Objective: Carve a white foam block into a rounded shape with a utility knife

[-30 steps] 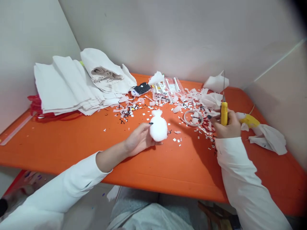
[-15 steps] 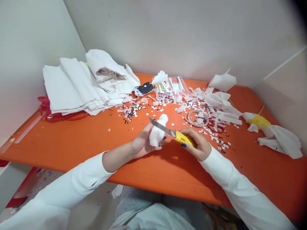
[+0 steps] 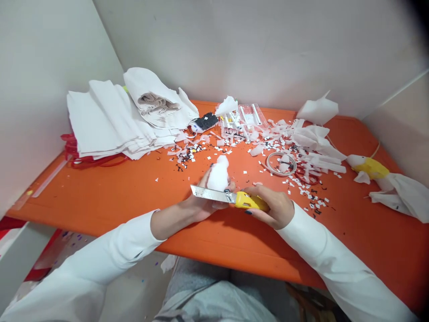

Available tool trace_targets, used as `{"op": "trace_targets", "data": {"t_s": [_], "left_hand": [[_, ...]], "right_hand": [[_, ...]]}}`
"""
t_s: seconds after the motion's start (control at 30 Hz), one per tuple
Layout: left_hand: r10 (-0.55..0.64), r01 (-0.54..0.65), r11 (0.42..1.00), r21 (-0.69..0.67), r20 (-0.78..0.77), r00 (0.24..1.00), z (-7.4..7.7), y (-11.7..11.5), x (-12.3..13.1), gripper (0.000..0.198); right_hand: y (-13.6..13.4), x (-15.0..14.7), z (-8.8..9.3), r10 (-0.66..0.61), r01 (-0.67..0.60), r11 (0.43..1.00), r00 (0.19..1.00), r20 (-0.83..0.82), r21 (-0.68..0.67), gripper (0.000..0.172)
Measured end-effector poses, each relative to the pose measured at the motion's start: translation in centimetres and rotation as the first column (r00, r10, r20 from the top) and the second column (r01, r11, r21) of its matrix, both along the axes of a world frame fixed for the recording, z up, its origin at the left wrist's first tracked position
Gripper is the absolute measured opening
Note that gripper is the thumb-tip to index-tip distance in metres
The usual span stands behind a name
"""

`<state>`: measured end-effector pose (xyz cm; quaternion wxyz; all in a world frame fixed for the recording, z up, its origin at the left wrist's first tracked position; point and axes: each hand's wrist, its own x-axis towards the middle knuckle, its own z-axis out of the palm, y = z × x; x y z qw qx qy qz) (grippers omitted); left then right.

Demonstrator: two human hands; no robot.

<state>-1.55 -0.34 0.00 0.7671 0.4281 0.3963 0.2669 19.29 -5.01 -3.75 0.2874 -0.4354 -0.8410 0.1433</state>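
My left hand (image 3: 200,202) is closed around a white, lumpy foam-like piece (image 3: 218,175) with a narrower knob at its far end. In my right hand (image 3: 279,206) is a yellow utility knife (image 3: 250,201), its long blade extended to the left. The blade lies across the near end of the white piece and hides part of the left fingers. Whether the edge touches the piece I cannot tell. Both hands are just over the front part of the orange table (image 3: 134,192).
White sheets (image 3: 100,120) are stacked at the back left, beside a folded bundle (image 3: 150,96). Scraps, a tape roll (image 3: 281,164) and red-handled scissors (image 3: 306,179) lie right of centre. Markers in a clear case (image 3: 253,117) stand behind. A yellow-and-white bird-like figure (image 3: 372,167) lies far right.
The knife blade has swung from pointing away across the middle of the white piece to lying nearly level across its near end. The white piece has turned in my left hand.
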Motion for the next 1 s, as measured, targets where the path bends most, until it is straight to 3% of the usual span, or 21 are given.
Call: {"op": "trace_targets", "data": {"t_s": [0.17,0.37,0.57,0.8,1.0], "left_hand": [[0.066,-0.006,0.985,-0.170,0.348,0.935,-1.3,0.3,-0.7,0.043],[-0.015,0.069,0.982,-0.179,0.288,0.957,-0.8,0.7,-0.5,0.040],[0.060,0.023,0.969,-0.246,0.325,0.944,-1.0,0.9,-0.6,0.041],[0.031,0.027,0.985,-0.172,0.329,0.944,-1.3,1.1,-1.1,0.051],[-0.014,0.043,0.996,-0.077,0.336,0.942,-1.6,1.2,-1.3,0.047]], "right_hand": [[0.0,0.3,-0.2,-0.004,0.005,1.000,1.000,-0.012,0.030,0.043],[0.2,1.2,-0.4,-0.017,0.018,0.998,1.000,-0.025,0.067,0.044],[0.4,1.5,-0.5,0.000,0.003,0.998,0.999,-0.041,0.055,0.043],[0.2,2.2,-0.1,-0.050,0.048,0.998,0.997,-0.052,-0.027,0.040],[0.7,3.0,0.1,0.020,-0.016,0.999,0.997,-0.080,0.048,0.034]]}}
